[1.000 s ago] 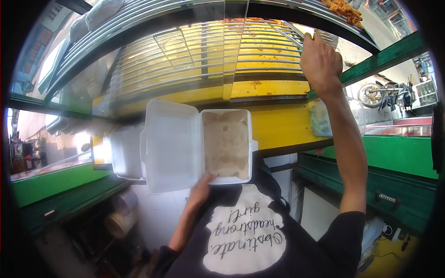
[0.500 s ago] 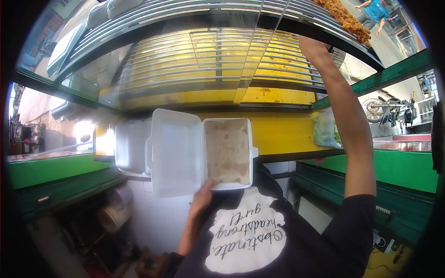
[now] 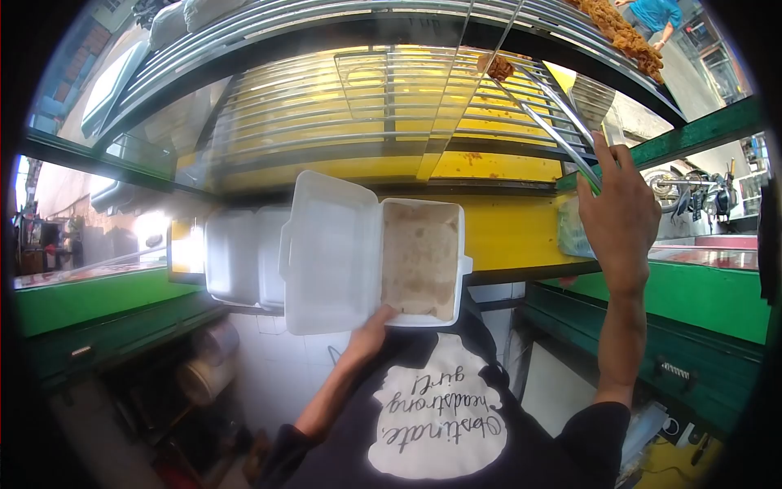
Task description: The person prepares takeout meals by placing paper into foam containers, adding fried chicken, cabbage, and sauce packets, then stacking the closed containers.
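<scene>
Left hand (image 3: 371,334) grips an open foam box (image 3: 421,261) beside the yellow worktop (image 3: 509,232); right hand (image 3: 621,212) grasps tongs (image 3: 547,122); a motorcycle (image 3: 710,197) stands outside.

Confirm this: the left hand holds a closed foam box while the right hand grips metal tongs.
Not quite: the foam box is open, as the head view shows. The left hand does hold it, and the right hand does grip metal tongs.

The open box (image 3: 332,253) looks like matt white foam, lined with stained brownish paper (image 3: 419,257); shiny metal tongs (image 3: 554,118); rough, crusty fried piece (image 3: 495,68); smooth metal rack bars (image 3: 285,106).
</scene>
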`<state>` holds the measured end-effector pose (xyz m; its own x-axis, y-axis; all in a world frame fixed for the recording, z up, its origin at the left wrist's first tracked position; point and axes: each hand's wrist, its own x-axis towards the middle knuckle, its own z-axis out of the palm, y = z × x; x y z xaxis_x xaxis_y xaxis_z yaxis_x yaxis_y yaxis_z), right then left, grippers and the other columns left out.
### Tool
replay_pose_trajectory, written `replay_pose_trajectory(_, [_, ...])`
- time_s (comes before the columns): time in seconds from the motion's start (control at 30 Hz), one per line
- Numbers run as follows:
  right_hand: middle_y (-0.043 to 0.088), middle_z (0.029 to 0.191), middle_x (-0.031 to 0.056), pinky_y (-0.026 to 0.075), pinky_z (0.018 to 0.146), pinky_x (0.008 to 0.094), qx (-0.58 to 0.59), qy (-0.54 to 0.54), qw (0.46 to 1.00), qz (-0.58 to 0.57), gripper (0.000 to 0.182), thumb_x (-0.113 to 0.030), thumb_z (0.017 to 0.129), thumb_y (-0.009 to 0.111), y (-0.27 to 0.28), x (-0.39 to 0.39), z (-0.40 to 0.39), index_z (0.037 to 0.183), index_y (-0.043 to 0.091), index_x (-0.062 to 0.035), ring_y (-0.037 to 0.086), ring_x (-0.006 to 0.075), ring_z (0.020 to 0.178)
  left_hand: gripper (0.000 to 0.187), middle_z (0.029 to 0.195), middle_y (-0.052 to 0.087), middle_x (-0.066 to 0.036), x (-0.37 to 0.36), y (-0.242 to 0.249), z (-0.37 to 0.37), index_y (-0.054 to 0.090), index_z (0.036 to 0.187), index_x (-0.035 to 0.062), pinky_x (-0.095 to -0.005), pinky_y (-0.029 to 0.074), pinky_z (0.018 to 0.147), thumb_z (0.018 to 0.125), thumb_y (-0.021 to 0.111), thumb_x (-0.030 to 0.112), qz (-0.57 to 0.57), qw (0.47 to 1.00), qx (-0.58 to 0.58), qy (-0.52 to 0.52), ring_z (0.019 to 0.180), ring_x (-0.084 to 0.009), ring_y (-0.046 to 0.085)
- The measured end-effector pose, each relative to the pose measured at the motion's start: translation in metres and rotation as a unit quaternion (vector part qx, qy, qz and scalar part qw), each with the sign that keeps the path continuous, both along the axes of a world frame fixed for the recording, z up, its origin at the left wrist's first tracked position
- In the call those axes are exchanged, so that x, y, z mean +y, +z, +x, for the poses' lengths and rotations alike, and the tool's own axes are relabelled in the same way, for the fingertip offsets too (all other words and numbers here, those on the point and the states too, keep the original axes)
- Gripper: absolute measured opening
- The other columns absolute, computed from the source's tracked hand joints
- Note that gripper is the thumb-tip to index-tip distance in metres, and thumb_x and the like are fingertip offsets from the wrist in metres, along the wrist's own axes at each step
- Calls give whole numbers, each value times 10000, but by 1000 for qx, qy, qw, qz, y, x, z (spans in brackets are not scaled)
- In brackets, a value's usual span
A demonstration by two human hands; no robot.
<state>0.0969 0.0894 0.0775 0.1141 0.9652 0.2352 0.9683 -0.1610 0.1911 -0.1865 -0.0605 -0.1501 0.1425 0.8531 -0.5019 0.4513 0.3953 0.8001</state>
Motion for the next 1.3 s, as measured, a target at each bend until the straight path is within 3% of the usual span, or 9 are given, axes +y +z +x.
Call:
replay_pose_trajectory(0.1, [622, 1115, 93, 537, 705, 393, 32, 49, 997, 43, 544, -92, 801, 706, 1, -58, 15, 1325, 561, -123, 667, 307, 874, 309, 1239, 592, -194, 16, 11, 2, 620, 1139, 107, -342, 337, 1050, 968, 426, 276, -106, 994, -10, 1, 1187, -316, 524])
replay_pose_trajectory(0.3, [628, 1034, 130, 497, 707, 438, 201, 74, 975, -60, 624, -48, 654, 750, 29, -129, 10, 1261, 611, -74, 660, 333, 834, 367, 1210, 604, -189, 18, 15, 7, 630, 1146, 94, -332, 340, 1040, 959, 452, 356, -73, 997, -8, -5, 1155, -296, 534])
replay_pose_trajectory(0.63, [582, 1032, 73, 484, 687, 412, 107, 127, 967, -195, 562, -162, 713, 741, 3, -110, 0, 1252, 592, -112, 617, 283, 863, 332, 1125, 621, -183, 24, 33, 17, 645, 1079, 58, -328, 369, 986, 947, 490, 320, -127, 990, -53, 15, 1083, -271, 541])
replay_pose_trajectory(0.7, [578, 1039, 66, 484, 687, 413, 103, 135, 964, -206, 550, -182, 728, 736, 2, -109, 1, 1254, 589, -116, 615, 276, 867, 263, 886, 644, -171, 20, 26, 22, 659, 918, -48, -355, 440, 825, 866, 574, 196, -51, 990, -77, 109, 848, -277, 575])
replay_pose_trajectory(0.9, [591, 1008, 68, 484, 695, 424, 134, 153, 954, -222, 510, -194, 736, 735, -9, -103, 6, 1223, 611, -107, 622, 267, 854, 153, 983, 659, -186, 10, 0, 14, 666, 985, 34, -376, 458, 870, 844, 609, 24, 74, 997, 3, 4, 943, -310, 606])
replay_pose_trajectory(1.1, [630, 1009, 101, 500, 708, 412, 165, 163, 951, -207, 512, -170, 724, 757, 6, -94, 20, 1206, 624, -64, 643, 309, 843, 221, 1018, 656, -192, 9, -6, 10, 658, 1017, 67, -395, 472, 878, 815, 650, -23, 29, 999, -14, 40, 991, -351, 611])
replay_pose_trajectory(1.13, [625, 980, 113, 500, 693, 409, 205, 142, 950, -188, 505, -179, 744, 736, 8, -94, 27, 1222, 615, -69, 643, 307, 819, 221, 1018, 656, -192, 9, 0, 10, 658, 1017, 67, -395, 472, 878, 815, 650, -23, 30, 998, -16, 46, 991, -351, 611])
replay_pose_trajectory(1.2, [633, 962, 138, 501, 692, 411, 245, 109, 950, -159, 484, -193, 787, 713, 6, -92, 41, 1241, 603, -66, 647, 327, 785, 319, 1133, 622, -203, 9, 19, 9, 641, 1112, 84, -336, 375, 998, 946, 468, 294, -62, 997, -7, 48, 1089, -289, 546])
replay_pose_trajectory(1.3, [633, 992, 137, 500, 717, 413, 234, 71, 954, -175, 457, -217, 825, 702, -21, -69, 41, 1246, 602, -70, 647, 333, 820, 302, 1145, 624, -205, 4, 12, 4, 626, 1139, 91, -339, 381, 1003, 956, 440, 243, -69, 995, -19, 64, 1110, -299, 554])
